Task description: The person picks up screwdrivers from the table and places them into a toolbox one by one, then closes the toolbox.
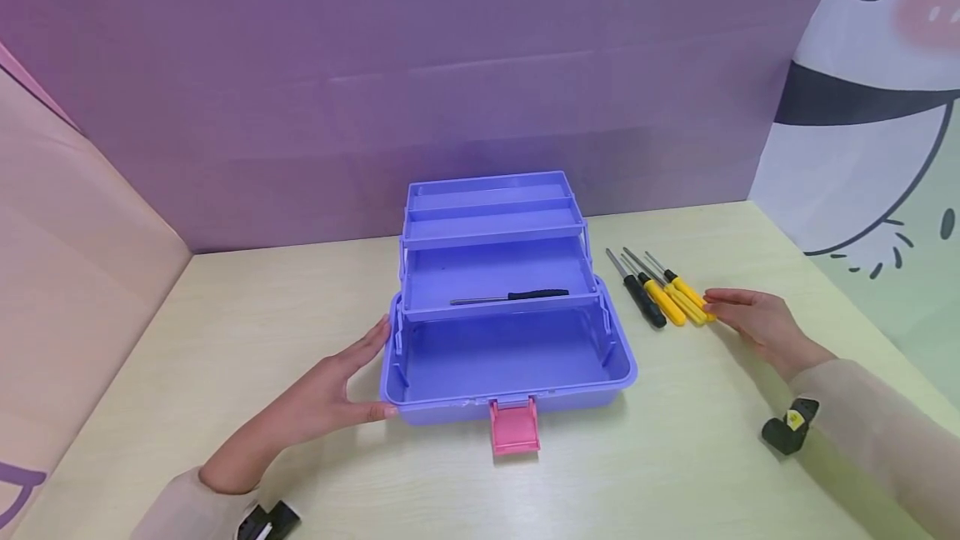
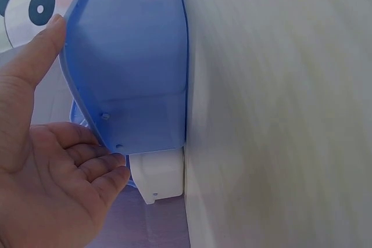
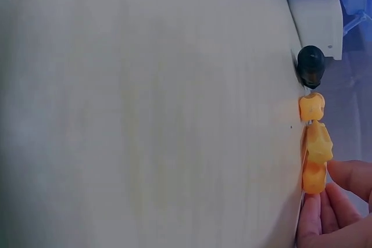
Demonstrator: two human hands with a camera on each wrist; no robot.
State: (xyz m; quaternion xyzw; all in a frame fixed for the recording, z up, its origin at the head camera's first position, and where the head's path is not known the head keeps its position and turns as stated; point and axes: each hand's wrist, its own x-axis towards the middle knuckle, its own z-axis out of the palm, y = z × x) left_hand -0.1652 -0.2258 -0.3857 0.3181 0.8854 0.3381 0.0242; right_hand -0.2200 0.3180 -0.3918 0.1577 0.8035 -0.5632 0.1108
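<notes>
A purple plastic toolbox point(image 1: 442, 413) stands open on the table, its two stepped trays raised at the back. My left hand point(image 1: 330, 398) touches the box's left end with thumb and fingers spread, the thumb near the front corner. Across the edge of the lower tray point(image 1: 487, 269) lies a thin screwdriver with a black handle point(image 1: 538, 294). My right hand point(image 1: 757, 327) pinches the handle end of the rightmost yellow screwdriver point(image 3: 314, 179) between thumb and fingers. Beside it on the table lie other yellow screwdrivers point(image 1: 663, 302) and a black-handled screwdriver point(image 1: 643, 302), shafts pointing away.
A pink latch point(image 1: 515, 427) hangs from the toolbox front. Behind the table point(image 1: 315, 298) rises a purple wall panel point(image 1: 300, 107), with a pale panel point(image 1: 67, 273) at left and a cartoon-printed panel point(image 1: 885, 157) at right.
</notes>
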